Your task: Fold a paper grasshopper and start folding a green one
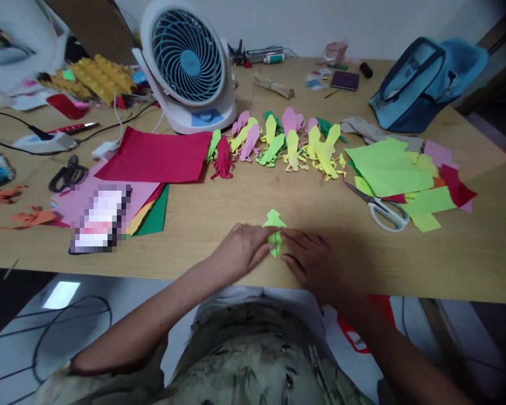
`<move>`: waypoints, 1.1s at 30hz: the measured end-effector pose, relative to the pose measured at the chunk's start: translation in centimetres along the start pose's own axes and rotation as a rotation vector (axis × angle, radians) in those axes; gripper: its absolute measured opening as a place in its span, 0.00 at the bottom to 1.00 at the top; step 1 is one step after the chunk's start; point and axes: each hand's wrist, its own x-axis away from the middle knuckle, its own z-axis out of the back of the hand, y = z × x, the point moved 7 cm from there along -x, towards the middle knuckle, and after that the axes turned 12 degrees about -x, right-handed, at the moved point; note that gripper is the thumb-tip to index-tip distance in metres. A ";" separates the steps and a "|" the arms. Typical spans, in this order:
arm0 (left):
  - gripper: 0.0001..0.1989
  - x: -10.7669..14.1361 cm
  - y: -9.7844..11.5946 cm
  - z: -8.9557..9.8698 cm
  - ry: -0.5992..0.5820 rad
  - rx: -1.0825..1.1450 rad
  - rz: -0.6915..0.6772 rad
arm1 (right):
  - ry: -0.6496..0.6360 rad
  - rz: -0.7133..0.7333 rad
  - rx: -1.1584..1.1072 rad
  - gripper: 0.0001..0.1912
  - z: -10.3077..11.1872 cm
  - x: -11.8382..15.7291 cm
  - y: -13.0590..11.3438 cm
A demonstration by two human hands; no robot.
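Note:
A small light-green folded paper figure (274, 219) lies on the wooden table (202, 247) close to its front edge. My left hand (242, 250) comes in from the left, thumb and fingers closed on the paper's left side. From the other side, my right hand (312, 256) has its fingertips on the paper's right edge, with the thumb bent beneath them. The fingertips hide the figure's middle in part. Beyond my hands stand or lie several finished-looking paper figures (293, 149) in yellow, pink, green and red.
White-handled scissors (388, 214) lie at right beside green paper sheets (392, 169). A blue bag (425, 84) stands behind them. A fan (189, 67) stands at the back. To the left are red paper (152, 154), a phone (101, 219), black scissors (68, 173) and a power strip (46, 142).

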 end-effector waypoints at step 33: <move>0.16 -1.1 -0.1 -1.0 0.063 -0.032 -0.271 | -0.009 0.203 -0.137 0.17 1.2 1.6 -0.1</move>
